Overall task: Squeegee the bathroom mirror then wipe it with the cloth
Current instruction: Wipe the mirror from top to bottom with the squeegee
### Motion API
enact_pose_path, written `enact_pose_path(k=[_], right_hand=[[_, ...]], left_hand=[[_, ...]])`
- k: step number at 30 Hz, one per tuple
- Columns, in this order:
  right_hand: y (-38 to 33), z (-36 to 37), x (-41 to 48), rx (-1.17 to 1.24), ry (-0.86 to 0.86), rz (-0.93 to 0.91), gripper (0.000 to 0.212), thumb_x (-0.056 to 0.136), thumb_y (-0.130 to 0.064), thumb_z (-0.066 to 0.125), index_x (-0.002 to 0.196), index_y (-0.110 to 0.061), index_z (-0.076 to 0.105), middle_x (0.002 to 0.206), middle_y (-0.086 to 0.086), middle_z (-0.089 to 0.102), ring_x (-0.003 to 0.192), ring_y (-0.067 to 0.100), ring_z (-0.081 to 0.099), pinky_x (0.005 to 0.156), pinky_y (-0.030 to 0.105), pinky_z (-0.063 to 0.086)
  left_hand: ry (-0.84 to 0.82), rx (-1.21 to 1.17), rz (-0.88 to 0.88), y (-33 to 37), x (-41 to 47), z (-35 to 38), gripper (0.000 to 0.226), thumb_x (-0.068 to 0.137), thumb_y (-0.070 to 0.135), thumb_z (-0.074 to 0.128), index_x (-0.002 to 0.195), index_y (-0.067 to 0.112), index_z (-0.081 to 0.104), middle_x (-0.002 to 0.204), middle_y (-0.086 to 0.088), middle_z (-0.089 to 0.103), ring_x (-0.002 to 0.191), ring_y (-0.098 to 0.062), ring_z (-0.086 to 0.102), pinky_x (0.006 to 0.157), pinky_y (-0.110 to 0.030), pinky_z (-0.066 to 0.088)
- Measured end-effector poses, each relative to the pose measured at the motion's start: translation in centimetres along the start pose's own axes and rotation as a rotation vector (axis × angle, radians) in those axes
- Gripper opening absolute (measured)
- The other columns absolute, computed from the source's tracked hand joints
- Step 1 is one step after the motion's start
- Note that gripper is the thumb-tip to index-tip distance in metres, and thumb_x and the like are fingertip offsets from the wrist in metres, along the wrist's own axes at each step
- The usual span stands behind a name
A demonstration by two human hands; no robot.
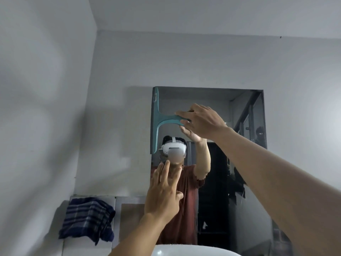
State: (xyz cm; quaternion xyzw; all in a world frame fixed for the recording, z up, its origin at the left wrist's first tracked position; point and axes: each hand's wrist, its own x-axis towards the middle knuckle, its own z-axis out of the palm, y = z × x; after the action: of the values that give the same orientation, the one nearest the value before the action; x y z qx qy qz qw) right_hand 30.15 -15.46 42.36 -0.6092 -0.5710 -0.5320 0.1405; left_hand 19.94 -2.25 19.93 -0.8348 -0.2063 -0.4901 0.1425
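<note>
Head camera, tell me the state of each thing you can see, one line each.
Squeegee: held by its handle, blade upright at the mirror's left edge.
Right hand: grips the squeegee handle.
Left hand: fingers straight, tips on the mirror.
Cloth: draped on the ledge, untouched.

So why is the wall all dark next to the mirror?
Head view: the grey patch on the wall left of the mirror is a soft shadow, probably from the right hand and squeegee; dim light, no glare.
</note>
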Motion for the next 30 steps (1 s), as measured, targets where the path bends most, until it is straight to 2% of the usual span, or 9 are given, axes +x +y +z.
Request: enact_pose_path(k=[3, 6, 8, 11, 14, 18, 23, 30], right_hand=[[0.1, 0.1, 0.2, -0.012, -0.008, 0.002, 0.042, 0.104, -0.041, 0.041, 0.145, -0.038, 0.048, 0.106, 0.009, 0.059, 0.095, 0.027, 0.061, 0.086, 0.044, 0.052], [0.4, 0.2, -0.3, 0.01, -0.016, 0.04, 0.043, 0.106, -0.04, 0.039, 0.148, -0.04, 0.043, 0.106, 0.006, 0.057, 0.086, 0.022, 0.059, 0.072, 0.034, 0.048], [0.9, 0.2, -0.8, 0.026, -0.032, 0.067, 0.043, 0.106, -0.041, 0.038, 0.149, -0.04, 0.041, 0.107, 0.005, 0.055, 0.08, 0.018, 0.056, 0.066, 0.031, 0.045], [1.8, 0.1, -1.3, 0.029, -0.055, 0.083, 0.044, 0.106, -0.042, 0.038, 0.15, -0.041, 0.039, 0.107, 0.004, 0.054, 0.078, 0.015, 0.052, 0.066, 0.03, 0.044], [2.5, -0.4, -1.6, 0.011, -0.036, 0.107, 0.044, 0.105, -0.045, 0.039, 0.148, -0.042, 0.042, 0.108, 0.001, 0.054, 0.081, 0.014, 0.052, 0.068, 0.031, 0.048], [2.7, -0.9, -1.8, -0.027, 0.007, 0.093, 0.042, 0.103, -0.049, 0.042, 0.144, -0.042, 0.048, 0.107, 0.002, 0.056, 0.087, 0.02, 0.063, 0.071, 0.037, 0.055], [4.7, -1.5, -3.0, -0.031, -0.033, 0.126, 0.043, 0.104, -0.048, 0.042, 0.145, -0.041, 0.048, 0.109, 0.003, 0.056, 0.087, 0.022, 0.064, 0.071, 0.035, 0.052], [7.5, -2.0, -5.6, 0.008, -0.033, 0.189, 0.043, 0.103, -0.047, 0.045, 0.145, -0.038, 0.049, 0.111, 0.006, 0.056, 0.088, 0.025, 0.065, 0.072, 0.038, 0.056]], left_hand=[[-0.006, 0.022, 0.004, 0.0, 0.1, -0.1, 0.094, 0.082, 0.045, 0.073, 0.157, 0.032, 0.016, 0.165, -0.015, 0.02, 0.152, -0.037, 0.02, 0.121, -0.051, 0.029], [0.007, 0.034, -0.005, -0.2, 0.3, 0.2, 0.096, 0.076, 0.047, 0.078, 0.154, 0.029, 0.025, 0.161, -0.018, 0.028, 0.148, -0.039, 0.029, 0.116, -0.053, 0.036], [0.02, 0.031, -0.008, -0.1, 0.3, 0.3, 0.099, 0.079, 0.046, 0.075, 0.157, 0.03, 0.017, 0.164, -0.019, 0.019, 0.151, -0.039, 0.022, 0.12, -0.052, 0.031], [-0.005, 0.038, -0.009, 0.2, 0.3, 0.0, 0.1, 0.088, 0.045, 0.064, 0.157, 0.034, -0.007, 0.167, -0.017, 0.0, 0.154, -0.037, 0.004, 0.126, -0.049, 0.014], [-0.026, 0.033, -0.023, 0.5, 0.3, -0.7, 0.098, 0.09, 0.046, 0.063, 0.157, 0.036, -0.008, 0.168, -0.015, -0.005, 0.154, -0.035, 0.0, 0.126, -0.049, 0.011], [-0.049, 0.025, -0.046, 0.9, 0.4, -1.0, 0.096, 0.091, 0.047, 0.061, 0.157, 0.037, -0.008, 0.168, -0.012, -0.011, 0.154, -0.033, -0.007, 0.126, -0.048, 0.012], [-0.026, 0.033, -0.06, 0.7, 0.6, -0.9, 0.1, 0.08, 0.048, 0.074, 0.158, 0.035, 0.013, 0.167, -0.014, 0.011, 0.153, -0.036, 0.013, 0.123, -0.049, 0.025], [-0.04, 0.063, -0.09, 1.2, 0.7, -1.5, 0.101, 0.074, 0.045, 0.081, 0.157, 0.031, 0.025, 0.164, -0.017, 0.019, 0.15, -0.039, 0.021, 0.121, -0.05, 0.028]])
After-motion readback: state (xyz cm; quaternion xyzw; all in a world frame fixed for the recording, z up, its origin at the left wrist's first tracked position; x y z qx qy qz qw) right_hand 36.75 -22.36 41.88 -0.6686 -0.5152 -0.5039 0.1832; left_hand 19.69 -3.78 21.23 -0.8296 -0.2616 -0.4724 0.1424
